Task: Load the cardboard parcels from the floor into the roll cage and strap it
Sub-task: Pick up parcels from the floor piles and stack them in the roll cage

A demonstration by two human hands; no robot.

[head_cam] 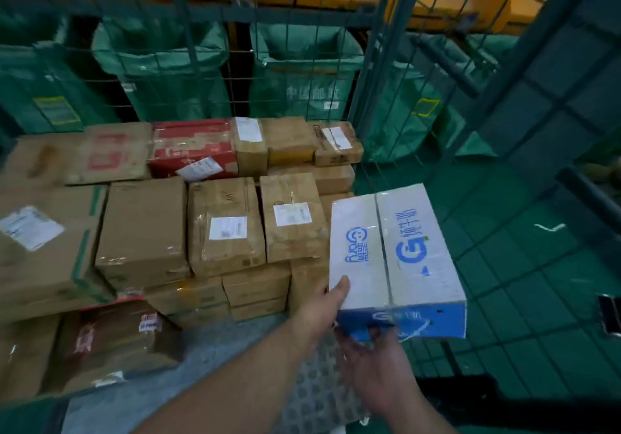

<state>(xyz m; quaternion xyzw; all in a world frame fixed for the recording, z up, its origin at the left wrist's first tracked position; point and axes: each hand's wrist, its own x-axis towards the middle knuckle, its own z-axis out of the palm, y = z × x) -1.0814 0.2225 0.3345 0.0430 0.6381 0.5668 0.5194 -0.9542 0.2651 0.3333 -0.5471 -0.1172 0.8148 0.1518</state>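
Arms outstretched: left grip [331, 299] clamps the blue-and-white parcel [393, 248] by its near corner, thumb on top; right grip [373, 363] hooks its end.

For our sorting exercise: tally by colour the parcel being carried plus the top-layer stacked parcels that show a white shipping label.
Brown parcels: 5
Red parcel: 1
White-and-blue parcel: 1
Total: 7

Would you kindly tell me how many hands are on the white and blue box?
2: the left hand grips the white and blue box at its near left corner; the right hand holds its blue front side.
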